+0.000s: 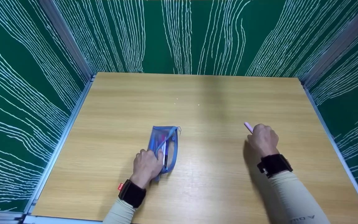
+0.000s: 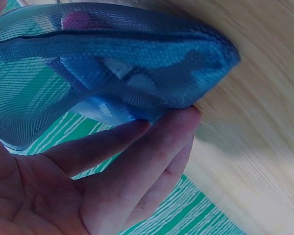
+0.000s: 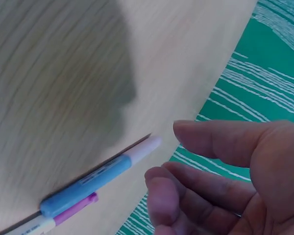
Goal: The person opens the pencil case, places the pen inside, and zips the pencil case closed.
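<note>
A blue mesh pencil case with its zipper open lies left of the table's middle, several pens showing inside. My left hand grips its near left side, thumb over the top edge and fingers against the mesh wall. At the right, a pen pokes out beyond my right hand. From the right wrist, this pen shows a blue section, a pale pink end and a magenta clip, lying on the table. My right hand hovers beside it, thumb and bent fingers apart with nothing between them.
The wooden table is bordered by metal rails. Green panels with white wavy lines stand at the back and both sides. A few tiny white specks lie toward the back of the table.
</note>
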The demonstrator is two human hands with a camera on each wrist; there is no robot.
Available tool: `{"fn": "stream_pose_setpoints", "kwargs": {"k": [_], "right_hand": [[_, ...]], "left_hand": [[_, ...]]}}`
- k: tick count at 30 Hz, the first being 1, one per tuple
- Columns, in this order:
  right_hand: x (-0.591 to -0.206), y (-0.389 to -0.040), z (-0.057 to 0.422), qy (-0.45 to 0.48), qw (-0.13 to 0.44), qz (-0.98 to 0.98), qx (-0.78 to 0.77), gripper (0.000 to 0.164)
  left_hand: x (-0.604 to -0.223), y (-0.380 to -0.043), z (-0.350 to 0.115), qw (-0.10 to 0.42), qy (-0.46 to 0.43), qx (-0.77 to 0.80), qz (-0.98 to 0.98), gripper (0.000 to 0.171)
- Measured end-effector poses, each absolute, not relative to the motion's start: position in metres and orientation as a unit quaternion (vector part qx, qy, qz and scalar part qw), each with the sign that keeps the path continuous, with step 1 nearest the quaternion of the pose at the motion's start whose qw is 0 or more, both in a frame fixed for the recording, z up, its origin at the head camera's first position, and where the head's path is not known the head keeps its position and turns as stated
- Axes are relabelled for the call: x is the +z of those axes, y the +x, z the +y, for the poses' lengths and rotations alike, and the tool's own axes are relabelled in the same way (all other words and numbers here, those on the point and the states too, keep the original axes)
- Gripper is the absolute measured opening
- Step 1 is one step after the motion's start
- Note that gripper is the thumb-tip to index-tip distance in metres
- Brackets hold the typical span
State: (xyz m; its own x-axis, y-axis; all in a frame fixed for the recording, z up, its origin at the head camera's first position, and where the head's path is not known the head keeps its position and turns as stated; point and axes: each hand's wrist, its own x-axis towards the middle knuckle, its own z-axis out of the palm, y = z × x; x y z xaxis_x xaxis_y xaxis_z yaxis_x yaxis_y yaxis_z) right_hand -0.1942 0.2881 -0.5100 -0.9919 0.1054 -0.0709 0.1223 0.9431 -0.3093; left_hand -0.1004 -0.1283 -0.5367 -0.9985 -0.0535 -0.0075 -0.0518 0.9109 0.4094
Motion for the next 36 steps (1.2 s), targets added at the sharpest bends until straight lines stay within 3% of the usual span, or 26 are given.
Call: {"fn": "stream_pose_setpoints", "kwargs": {"k": [36], "right_hand": [[-0.537, -0.207, 0.303, 0.094, 0.014, 0.985, -0.146, 0.008]], "left_hand": [[-0.536, -0.101, -0.128, 0.001, 0.031, -0.210, -0.977, 0.060]]}}
